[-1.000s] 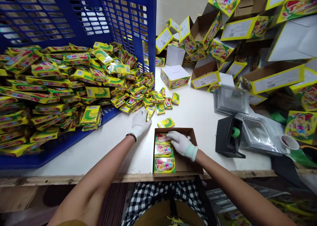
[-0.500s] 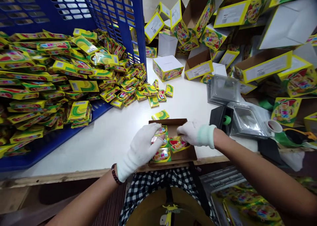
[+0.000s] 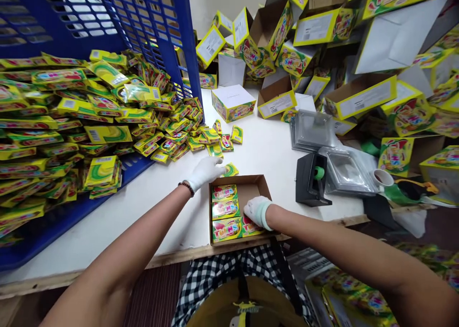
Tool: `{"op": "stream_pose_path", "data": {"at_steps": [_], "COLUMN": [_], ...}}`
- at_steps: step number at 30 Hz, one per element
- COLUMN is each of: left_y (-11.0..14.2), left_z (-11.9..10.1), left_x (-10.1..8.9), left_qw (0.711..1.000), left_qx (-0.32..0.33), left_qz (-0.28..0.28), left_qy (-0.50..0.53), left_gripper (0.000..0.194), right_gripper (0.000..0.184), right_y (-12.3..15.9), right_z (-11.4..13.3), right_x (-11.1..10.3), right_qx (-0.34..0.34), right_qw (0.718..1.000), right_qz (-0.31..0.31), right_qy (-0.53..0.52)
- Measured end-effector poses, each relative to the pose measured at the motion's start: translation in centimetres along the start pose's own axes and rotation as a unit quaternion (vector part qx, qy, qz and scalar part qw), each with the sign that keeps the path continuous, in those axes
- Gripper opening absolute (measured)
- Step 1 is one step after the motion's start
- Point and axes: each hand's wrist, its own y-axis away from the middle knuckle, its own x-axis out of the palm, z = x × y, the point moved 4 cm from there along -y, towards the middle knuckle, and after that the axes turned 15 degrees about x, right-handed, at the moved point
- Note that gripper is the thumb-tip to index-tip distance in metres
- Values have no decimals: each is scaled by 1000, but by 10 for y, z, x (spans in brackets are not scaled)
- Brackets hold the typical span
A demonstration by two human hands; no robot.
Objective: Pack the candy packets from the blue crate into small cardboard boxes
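My left hand (image 3: 206,172), in a white glove, is over the table just beyond the tray's far left corner. Its fingers reach out, apart, beside a small yellow-green box (image 3: 231,169) lying flat. In front of me is a shallow brown cardboard tray (image 3: 247,178). Down its left side run three small "Twins" boxes (image 3: 225,208), printed side up. My gloved right hand (image 3: 256,211) is inside the tray, its fingers curled down on another small Twins box (image 3: 250,227) at the near right. The hand partly covers that box, and its fingertips are hidden.
A blue crate (image 3: 191,54) on the left spills many small boxes (image 3: 103,171) onto the white table. Bigger display cartons (image 3: 276,104) pile up at the back right. A black tape dispenser (image 3: 310,181), clear plastic trays (image 3: 346,171) and a cup (image 3: 382,178) stand on the right.
My left hand has left the boxes in the tray and moved away to the small box beyond it. My right hand has come nearer, and the box under it now lies in the near row.
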Motion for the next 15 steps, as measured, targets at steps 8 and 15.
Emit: {"op": "stream_pose_path", "data": {"at_steps": [8,15], "left_y": [-35,-9], "left_z": [-5,11], "left_x": [20,-20], "left_qw": [995,992], "left_qx": [-4,-20], "left_qz": [94,-73], "left_qy": [-22,102], "left_gripper": [52,29], "right_gripper": [35,20], "right_y": [16,18], "right_z": [-36,-82], "right_x": [-27,-63], "right_qx": [13,6], "right_qw": [992,856], "right_qz": [-81,-148], "right_qy": [-98,-495]}}
